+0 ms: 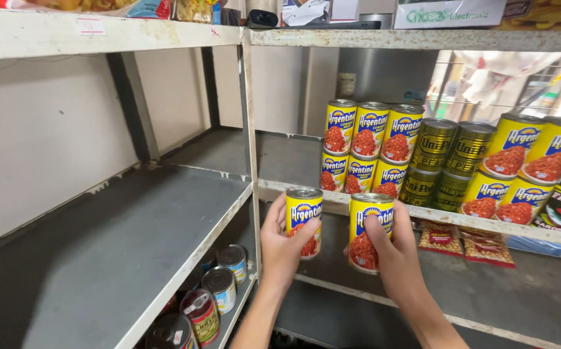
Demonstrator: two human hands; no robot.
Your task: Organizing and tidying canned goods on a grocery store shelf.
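A grey metal shelving unit (132,258) with white-painted edges filled the frame, its widest shelf running bare across the lower left. I saw a stack of yellow corned-meat cans (368,148) at centre right, two tiers high, with olive-gold cans (445,161) just beside them and more yellow cans (526,171) toward the right edge. Flat red snack packets (465,242) lay on the shelf below. At the bottom left, a row of small tins (219,287) stood on a lower shelf.

In the lower centre, my left hand (279,249) wrapped around one yellow can (304,220), fingers curled behind and thumb on its side, holding it upright. My right hand (393,249) gripped a second yellow can (369,229) the same way, upright and just beside the first, apart from it.

I judged each can rigid and fairly heavy for its size, with a smooth label that could slip; the best hold was around the mid-body, below the top rim.
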